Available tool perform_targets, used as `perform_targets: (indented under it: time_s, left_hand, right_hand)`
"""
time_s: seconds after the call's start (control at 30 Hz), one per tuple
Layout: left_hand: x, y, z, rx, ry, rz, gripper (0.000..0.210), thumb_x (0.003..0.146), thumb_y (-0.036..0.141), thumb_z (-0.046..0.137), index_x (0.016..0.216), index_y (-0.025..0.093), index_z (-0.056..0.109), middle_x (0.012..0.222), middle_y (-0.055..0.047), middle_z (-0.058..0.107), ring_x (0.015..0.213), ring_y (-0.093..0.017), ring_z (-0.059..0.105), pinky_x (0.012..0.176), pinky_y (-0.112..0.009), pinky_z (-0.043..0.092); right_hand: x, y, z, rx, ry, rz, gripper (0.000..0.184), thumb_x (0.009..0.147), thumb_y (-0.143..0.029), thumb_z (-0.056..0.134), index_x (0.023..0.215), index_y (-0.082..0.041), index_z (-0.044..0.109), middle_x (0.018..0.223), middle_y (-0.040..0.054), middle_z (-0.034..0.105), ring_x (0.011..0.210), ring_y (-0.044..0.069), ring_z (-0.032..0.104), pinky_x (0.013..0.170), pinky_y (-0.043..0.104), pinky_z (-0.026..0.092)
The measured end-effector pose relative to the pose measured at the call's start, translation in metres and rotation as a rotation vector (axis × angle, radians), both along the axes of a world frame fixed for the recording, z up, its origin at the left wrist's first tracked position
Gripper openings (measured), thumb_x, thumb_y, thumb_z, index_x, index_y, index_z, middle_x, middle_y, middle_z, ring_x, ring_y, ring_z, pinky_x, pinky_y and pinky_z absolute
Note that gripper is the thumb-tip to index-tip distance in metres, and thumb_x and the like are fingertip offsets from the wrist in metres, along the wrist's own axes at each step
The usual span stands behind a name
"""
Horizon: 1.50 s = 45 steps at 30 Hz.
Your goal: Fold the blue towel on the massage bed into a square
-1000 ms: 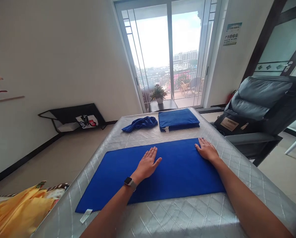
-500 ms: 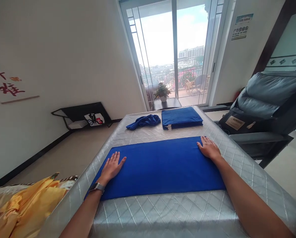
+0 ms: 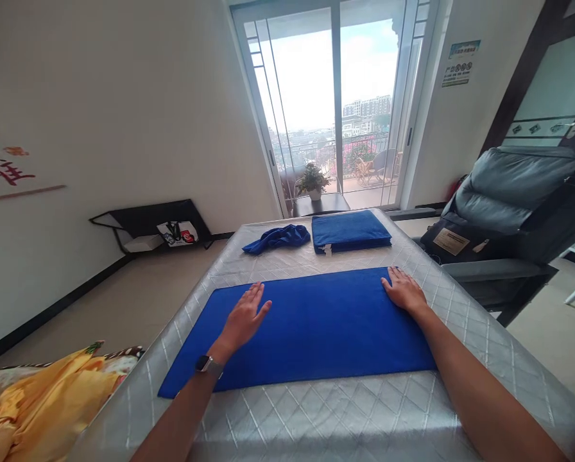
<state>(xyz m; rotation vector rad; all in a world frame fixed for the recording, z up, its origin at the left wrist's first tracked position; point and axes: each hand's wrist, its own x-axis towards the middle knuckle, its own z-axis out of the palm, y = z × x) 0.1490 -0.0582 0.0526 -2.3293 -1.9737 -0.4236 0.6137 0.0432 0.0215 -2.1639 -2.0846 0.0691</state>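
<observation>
Blue towel (image 3: 316, 327): spread flat, long side left to right, across near half of silver quilted table (image 3: 345, 417). Folded blue stack (image 3: 350, 230): far end, right of centre. Crumpled blue cloth (image 3: 278, 237): just left of stack. Left hand (image 3: 243, 319): fingers extended, palm down on towel's left part. Right hand (image 3: 403, 292): fingers flat, pressing towel's far right corner. Wristwatch (image 3: 208, 366): left wrist.

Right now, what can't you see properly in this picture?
All from the head view:
- Table: the spread towel covers its middle.
- Towel under the left hand and right hand: hidden by the flat palms.
- Folded towel: its layers are too small to count.
- Wall notice: its writing is too small to read.
- Yellow cloth: cut off by the left and bottom edges.
</observation>
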Motion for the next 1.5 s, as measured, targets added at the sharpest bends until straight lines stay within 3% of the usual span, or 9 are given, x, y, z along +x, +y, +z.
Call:
perform_targets:
  time_s: [0.17,0.3,0.43,0.7,0.87,1.03,1.2,1.33,1.5]
  left_hand:
    - [0.091,0.002,-0.016,-0.171,0.021,-0.229,0.078,0.1,0.065,0.018,0.158,0.014,0.027,0.166,-0.011,0.023,0.153,-0.022,0.019,0.126,-0.04,0.016]
    - [0.091,-0.004,-0.033,-0.182,0.043,-0.195,0.079,0.099,0.067,0.019,0.159,0.015,0.024,0.166,-0.011,0.021,0.154,-0.023,0.018,0.126,-0.043,0.014]
    - [0.037,-0.013,-0.038,-0.204,0.072,-0.087,0.081,0.099,0.068,0.018,0.159,0.014,0.023,0.166,-0.011,0.019,0.154,-0.023,0.017,0.126,-0.044,0.013]
    - [-0.13,-0.053,-0.054,-0.18,0.063,0.396,0.094,0.094,0.068,0.013,0.156,-0.003,0.022,0.164,-0.02,0.023,0.153,-0.031,0.02,0.123,-0.051,0.018]
    - [-0.168,-0.068,-0.06,-0.117,0.074,0.446,0.089,0.093,0.065,0.017,0.154,0.001,0.03,0.16,-0.021,0.033,0.15,-0.032,0.028,0.121,-0.052,0.026]
    - [-0.118,-0.056,-0.04,-0.003,0.091,0.389,0.085,0.097,0.061,0.016,0.153,-0.001,0.031,0.16,-0.023,0.033,0.151,-0.032,0.026,0.122,-0.051,0.023]
    - [0.016,-0.049,-0.019,-0.032,0.089,-0.041,0.07,0.103,0.056,0.02,0.159,0.013,0.022,0.164,-0.012,0.029,0.152,-0.024,0.025,0.123,-0.045,0.026]
    - [0.1,-0.052,-0.019,-0.084,0.096,-0.279,0.068,0.104,0.056,0.021,0.161,0.018,0.014,0.166,-0.008,0.022,0.153,-0.02,0.019,0.125,-0.042,0.023]
    - [0.093,-0.056,-0.034,-0.176,0.114,-0.188,0.074,0.102,0.061,0.02,0.161,0.016,0.015,0.166,-0.01,0.02,0.154,-0.023,0.018,0.125,-0.046,0.02]
  right_hand:
    - [-0.001,-0.001,0.001,-0.008,-0.011,-0.001,0.068,0.103,-0.048,0.021,0.157,-0.008,0.03,0.164,0.0095,0.029,0.151,0.022,0.024,0.123,0.037,0.018]
    - [-0.001,-0.001,0.002,-0.014,0.005,0.009,0.069,0.102,-0.048,0.021,0.157,-0.008,0.03,0.164,0.0098,0.029,0.151,0.022,0.024,0.123,0.038,0.018]
    - [0.0,-0.001,0.001,-0.013,0.029,0.005,0.069,0.102,-0.049,0.022,0.158,-0.009,0.03,0.164,0.0108,0.028,0.151,0.023,0.023,0.123,0.038,0.017]
    - [0.002,0.003,-0.004,-0.01,0.025,0.011,0.07,0.102,-0.049,0.021,0.158,-0.007,0.029,0.164,0.0098,0.028,0.152,0.023,0.022,0.124,0.039,0.017]
    - [0.005,0.007,-0.009,-0.004,0.023,0.008,0.071,0.102,-0.05,0.02,0.157,-0.007,0.029,0.164,0.0106,0.028,0.152,0.023,0.022,0.124,0.04,0.016]
    - [0.004,0.009,-0.011,0.001,0.021,0.015,0.07,0.102,-0.049,0.022,0.157,-0.007,0.029,0.164,0.0112,0.029,0.151,0.024,0.023,0.124,0.039,0.015]
    - [0.003,0.008,-0.009,-0.002,0.034,0.014,0.068,0.102,-0.049,0.023,0.157,-0.009,0.03,0.164,0.0116,0.029,0.152,0.023,0.022,0.124,0.039,0.016]
    - [0.002,0.006,-0.006,-0.01,0.032,0.013,0.068,0.102,-0.048,0.023,0.158,-0.009,0.03,0.164,0.0112,0.028,0.152,0.023,0.022,0.123,0.039,0.016]
    - [0.001,0.003,-0.004,-0.006,0.037,0.014,0.068,0.102,-0.047,0.024,0.157,-0.007,0.03,0.164,0.0114,0.028,0.151,0.023,0.023,0.123,0.039,0.017]
